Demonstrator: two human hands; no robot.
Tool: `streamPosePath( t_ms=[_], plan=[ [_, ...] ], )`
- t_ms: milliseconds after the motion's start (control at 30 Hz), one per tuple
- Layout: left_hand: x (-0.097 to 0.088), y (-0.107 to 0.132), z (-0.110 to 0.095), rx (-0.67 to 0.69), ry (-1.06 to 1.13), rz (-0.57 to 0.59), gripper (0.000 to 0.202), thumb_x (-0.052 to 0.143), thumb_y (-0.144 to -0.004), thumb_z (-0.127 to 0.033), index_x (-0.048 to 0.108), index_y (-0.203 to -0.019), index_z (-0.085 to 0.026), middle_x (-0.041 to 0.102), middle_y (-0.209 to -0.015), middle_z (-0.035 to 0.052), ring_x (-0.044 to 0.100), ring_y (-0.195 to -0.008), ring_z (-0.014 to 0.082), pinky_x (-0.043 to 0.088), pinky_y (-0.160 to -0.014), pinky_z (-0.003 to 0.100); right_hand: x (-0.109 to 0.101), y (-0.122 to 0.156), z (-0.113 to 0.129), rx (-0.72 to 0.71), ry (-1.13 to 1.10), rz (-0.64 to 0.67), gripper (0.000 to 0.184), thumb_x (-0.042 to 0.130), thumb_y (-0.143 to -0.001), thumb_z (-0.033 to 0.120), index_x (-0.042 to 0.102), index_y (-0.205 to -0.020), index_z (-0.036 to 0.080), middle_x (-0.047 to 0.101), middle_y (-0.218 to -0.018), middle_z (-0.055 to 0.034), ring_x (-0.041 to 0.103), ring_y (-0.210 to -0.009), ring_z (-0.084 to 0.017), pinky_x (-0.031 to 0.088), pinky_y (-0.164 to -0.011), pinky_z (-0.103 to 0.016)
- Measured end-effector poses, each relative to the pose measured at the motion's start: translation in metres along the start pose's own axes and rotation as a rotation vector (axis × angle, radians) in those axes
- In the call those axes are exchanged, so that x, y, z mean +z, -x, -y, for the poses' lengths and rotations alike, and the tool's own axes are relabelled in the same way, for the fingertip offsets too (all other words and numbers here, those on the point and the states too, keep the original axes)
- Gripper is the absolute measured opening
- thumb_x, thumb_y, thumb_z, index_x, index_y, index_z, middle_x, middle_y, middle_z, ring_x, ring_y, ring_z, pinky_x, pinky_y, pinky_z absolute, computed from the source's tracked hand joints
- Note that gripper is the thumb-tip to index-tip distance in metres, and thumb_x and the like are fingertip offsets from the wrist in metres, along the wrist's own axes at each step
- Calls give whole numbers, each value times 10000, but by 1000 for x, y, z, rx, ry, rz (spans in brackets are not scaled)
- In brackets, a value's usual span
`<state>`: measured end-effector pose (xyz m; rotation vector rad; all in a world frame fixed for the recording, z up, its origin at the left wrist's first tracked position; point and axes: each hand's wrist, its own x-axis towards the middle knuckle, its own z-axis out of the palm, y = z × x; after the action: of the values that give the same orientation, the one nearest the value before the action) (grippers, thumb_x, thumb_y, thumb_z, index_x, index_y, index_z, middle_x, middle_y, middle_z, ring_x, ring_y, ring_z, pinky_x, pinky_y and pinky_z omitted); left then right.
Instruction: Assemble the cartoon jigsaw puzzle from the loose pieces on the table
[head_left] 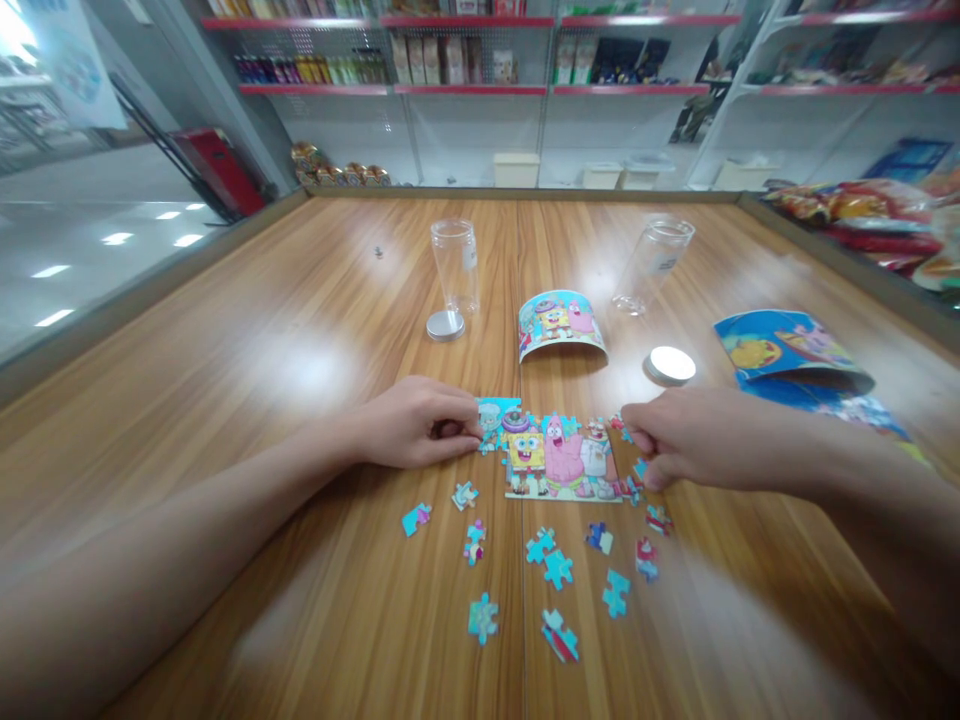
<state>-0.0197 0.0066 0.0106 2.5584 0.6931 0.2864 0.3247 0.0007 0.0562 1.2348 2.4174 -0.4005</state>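
A partly joined cartoon jigsaw puzzle [559, 458] lies on the wooden table [300, 380] in front of me. My left hand [416, 422] rests at the puzzle's left edge, its fingers curled and pinched against the pieces there. My right hand [686, 438] sits at the puzzle's right edge, fingers bent down onto pieces by that side. Several loose blue puzzle pieces [556, 568] are scattered on the table nearer to me.
Two clear plastic tubes [454, 265] [652, 265] stand beyond the puzzle, each with a silver lid [445, 325] [670, 365] nearby. A curled picture card [560, 325] lies between them. A blue printed sheet [787, 350] lies at right. Shelves line the back wall.
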Motion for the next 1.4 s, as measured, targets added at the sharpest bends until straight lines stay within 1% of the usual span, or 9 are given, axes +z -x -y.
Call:
streamPosePath(
  t_ms=[100, 267, 433, 667, 867, 1100, 1200, 1300, 1400],
  plan=[
    [0, 1, 1, -1, 7, -5, 137, 565, -938, -268, 658, -909, -172, 621, -775, 20, 535, -646, 99, 380, -604, 215, -5, 2, 7, 42, 36, 77, 157, 717, -743, 317, 653, -814, 193, 645, -739, -31, 597, -650, -191, 310, -532, -273],
    [0, 1, 2, -2, 19, -7, 114, 585, -927, -262, 657, -901, -176, 614, -755, 13, 528, -629, 95, 377, -591, 211, -10, 4, 15, 83, 51, 93, 172, 713, -781, 315, 669, -872, 177, 671, -782, -55, 631, -706, -227, 338, -550, -284],
    [-1, 1, 2, -1, 29, 2, 102, 591, -924, -246, 654, -892, -174, 617, -754, 11, 525, -616, 87, 374, -580, 209, -15, 7, 21, 77, 55, 115, 106, 693, -827, 257, 672, -846, 155, 685, -786, -65, 642, -713, -207, 349, -567, -274],
    [0, 2, 5, 12, 22, -3, 97, 593, -921, -240, 650, -887, -169, 620, -751, 14, 526, -611, 86, 375, -573, 207, -17, 9, 27, 59, 85, 141, 232, 760, -801, 359, 692, -830, 139, 695, -777, -80, 644, -728, -225, 329, -561, -284],
    [0, 2, 4, 4, 14, 15, 94, 584, -927, -233, 643, -887, -171, 609, -754, 15, 519, -621, 90, 376, -579, 205, -11, 8, 22, 46, 69, 123, 241, 756, -785, 369, 657, -749, 152, 656, -706, -47, 594, -644, -188, 295, -529, -272],
    [0, 3, 5, 22, 26, 8, 89, 578, -933, -228, 644, -910, -171, 617, -775, 15, 528, -625, 85, 381, -576, 200, -15, 8, 4, -20, -81, 161, 356, 754, -736, 511, 616, -781, 186, 582, -653, 9, 521, -574, -152, 264, -515, -267],
    [-1, 3, 6, 13, 8, 19, 85, 584, -932, -229, 635, -896, -171, 597, -756, 8, 505, -622, 85, 369, -577, 207, -19, 10, -5, -2, -62, 99, 284, 697, -808, 457, 609, -794, 188, 591, -683, -6, 525, -600, -155, 281, -542, -271],
    [-1, 3, 5, 8, 11, 24, 80, 582, -934, -221, 627, -888, -174, 584, -752, -1, 493, -622, 81, 363, -584, 209, -20, 9, -10, 19, -19, -63, 156, 630, -867, 339, 628, -919, 192, 632, -792, -37, 561, -685, -173, 311, -589, -274],
    [-1, 3, 4, 8, 24, 28, 69, 579, -938, -216, 621, -900, -177, 586, -772, -3, 503, -639, 79, 366, -600, 205, -17, 6, -9, -40, -17, -151, 194, 603, -868, 251, 622, -1053, 196, 656, -895, -60, 598, -787, -195, 335, -629, -275]
  ],
)
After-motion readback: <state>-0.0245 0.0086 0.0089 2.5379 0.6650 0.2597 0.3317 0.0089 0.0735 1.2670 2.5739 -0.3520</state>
